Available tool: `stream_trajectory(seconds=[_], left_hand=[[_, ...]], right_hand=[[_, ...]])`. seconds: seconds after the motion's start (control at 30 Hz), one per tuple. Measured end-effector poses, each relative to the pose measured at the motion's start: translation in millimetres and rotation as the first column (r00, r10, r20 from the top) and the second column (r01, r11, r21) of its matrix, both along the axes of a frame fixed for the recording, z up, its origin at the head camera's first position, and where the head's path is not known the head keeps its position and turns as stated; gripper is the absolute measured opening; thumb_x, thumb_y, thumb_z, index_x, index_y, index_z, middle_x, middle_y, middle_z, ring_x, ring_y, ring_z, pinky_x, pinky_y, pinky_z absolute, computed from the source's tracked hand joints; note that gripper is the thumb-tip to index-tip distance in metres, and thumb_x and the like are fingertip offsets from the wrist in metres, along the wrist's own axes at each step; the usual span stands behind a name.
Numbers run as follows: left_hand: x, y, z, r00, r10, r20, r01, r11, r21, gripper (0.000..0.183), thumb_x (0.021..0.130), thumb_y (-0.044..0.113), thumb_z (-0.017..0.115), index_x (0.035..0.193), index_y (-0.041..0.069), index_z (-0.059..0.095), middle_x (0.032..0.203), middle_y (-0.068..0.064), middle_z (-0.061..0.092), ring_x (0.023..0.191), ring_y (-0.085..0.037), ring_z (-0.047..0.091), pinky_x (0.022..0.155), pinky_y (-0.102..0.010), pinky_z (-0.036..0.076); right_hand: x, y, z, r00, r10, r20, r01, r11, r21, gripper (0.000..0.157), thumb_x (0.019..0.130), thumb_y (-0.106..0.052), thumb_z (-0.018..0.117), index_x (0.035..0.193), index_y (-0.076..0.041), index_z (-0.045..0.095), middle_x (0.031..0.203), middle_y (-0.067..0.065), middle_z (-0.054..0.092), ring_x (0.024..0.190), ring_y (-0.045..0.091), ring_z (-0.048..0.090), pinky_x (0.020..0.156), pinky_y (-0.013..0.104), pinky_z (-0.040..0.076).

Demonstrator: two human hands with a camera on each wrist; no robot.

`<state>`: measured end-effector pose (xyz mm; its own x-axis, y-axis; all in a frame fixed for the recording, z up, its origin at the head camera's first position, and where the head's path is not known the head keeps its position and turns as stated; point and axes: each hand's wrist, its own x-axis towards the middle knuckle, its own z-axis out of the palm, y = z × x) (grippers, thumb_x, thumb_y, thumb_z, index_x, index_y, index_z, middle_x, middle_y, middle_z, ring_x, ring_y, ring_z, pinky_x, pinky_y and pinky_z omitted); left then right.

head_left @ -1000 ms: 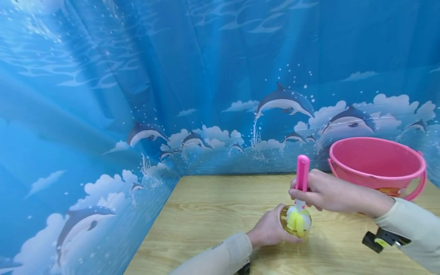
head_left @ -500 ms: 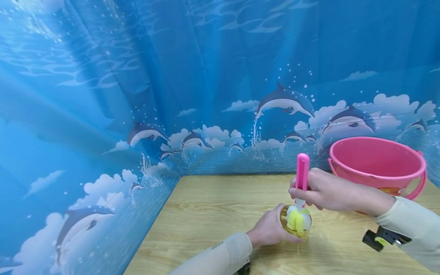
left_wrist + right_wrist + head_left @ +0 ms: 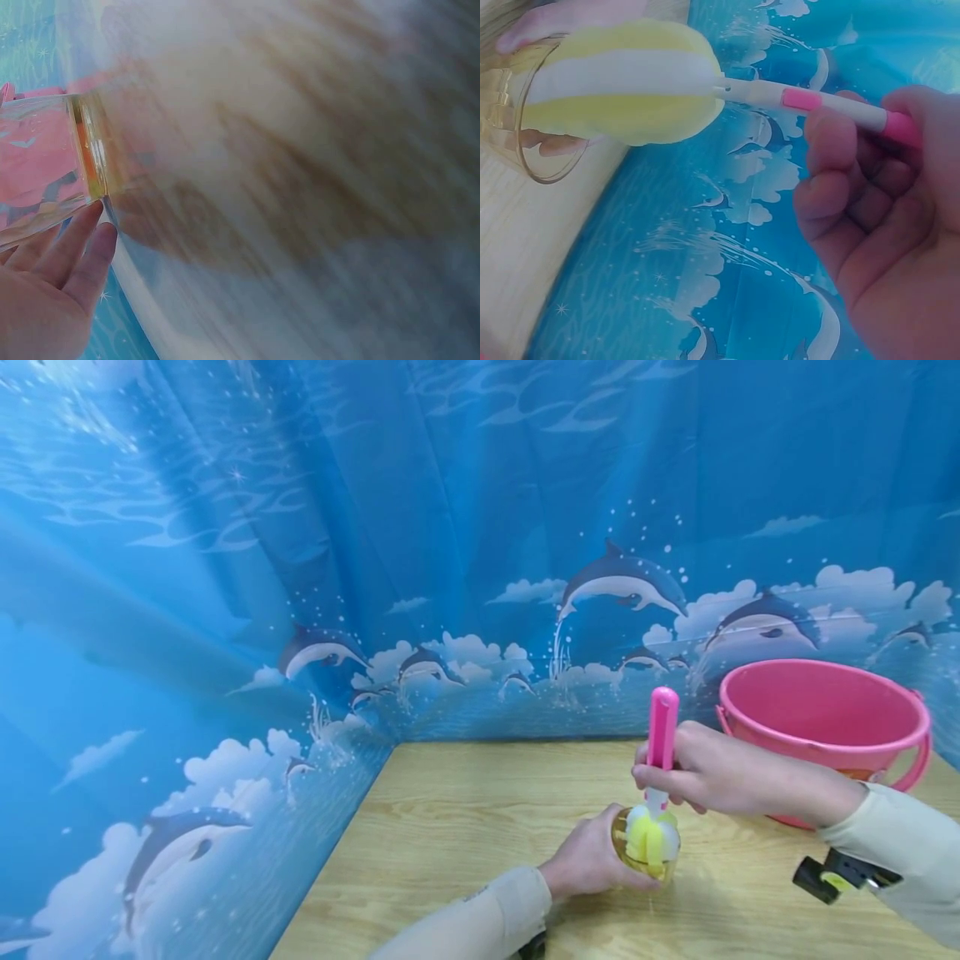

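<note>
My left hand [image 3: 588, 858] grips a clear amber-tinted glass [image 3: 502, 112] above the wooden tabletop, its mouth facing up toward the head camera. In the left wrist view, fingers [image 3: 75, 255] lie along the side of the same glass [image 3: 41, 161]. A sponge bottle brush [image 3: 626, 79] has a yellow-and-white head, partly inside the glass and partly out past the rim. My right hand [image 3: 708, 768] holds the brush by its pink and white handle [image 3: 663, 727], which stands nearly upright. The far end of the sponge is hidden down in the glass.
A pink bucket [image 3: 795, 732] stands at the right rear of the wooden table [image 3: 450, 827], behind my right forearm. Blue dolphin-print curtain [image 3: 480, 527] hangs at the back and left. A black wrist camera [image 3: 836, 872] is strapped under the right sleeve.
My right hand and the brush have risen slightly, so the handle's top sits a little higher. The left hand and the glass stay in place.
</note>
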<state>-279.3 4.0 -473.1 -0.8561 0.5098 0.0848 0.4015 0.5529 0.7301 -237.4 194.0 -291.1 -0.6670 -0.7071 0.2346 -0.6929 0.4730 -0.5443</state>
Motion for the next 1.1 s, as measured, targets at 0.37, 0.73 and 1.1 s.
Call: stream_trajectory(seconds=[0.37,0.73,1.1], left_hand=[[0.1,0,0.3,1.0,0.006,-0.002,-0.006,1.0,-0.014,0.077,0.051,0.043,0.088,0.116,0.035,0.047,0.094,0.021,0.056,0.082,0.004,0.053,0.073,-0.019,0.046],[-1.7,-1,0.9,0.999,-0.006,0.039,0.006,1.0,-0.008,0.076,0.053,0.043,0.087,0.116,0.036,0.046,0.094,0.021,0.056,0.082,0.004,0.053,0.072,-0.02,0.046],[-1.5,0,1.3,0.999,-0.002,0.045,0.003,1.0,-0.012,0.072,0.053,0.043,0.087,0.112,0.034,0.047,0.091,0.02,0.056,0.08,0.003,0.053,0.07,-0.02,0.046]], right_hand=[[-0.9,1,0.9,1.0,0.005,-0.003,-0.005,1.0,-0.007,0.015,0.095,-0.031,0.05,0.084,-0.027,0.059,0.053,-0.012,0.05,0.038,0.003,0.048,0.038,0.024,0.043],[-9.1,0,7.6,0.998,-0.018,0.062,0.015,0.999,0.05,0.016,0.095,-0.033,0.051,0.083,-0.026,0.06,0.054,-0.008,0.053,0.04,0.009,0.051,0.04,0.026,0.045],[-20.3,2,9.1,0.99,-0.062,0.123,0.054,0.997,0.063,0.017,0.093,-0.036,0.053,0.086,-0.023,0.062,0.054,-0.005,0.055,0.04,0.013,0.053,0.041,0.029,0.047]])
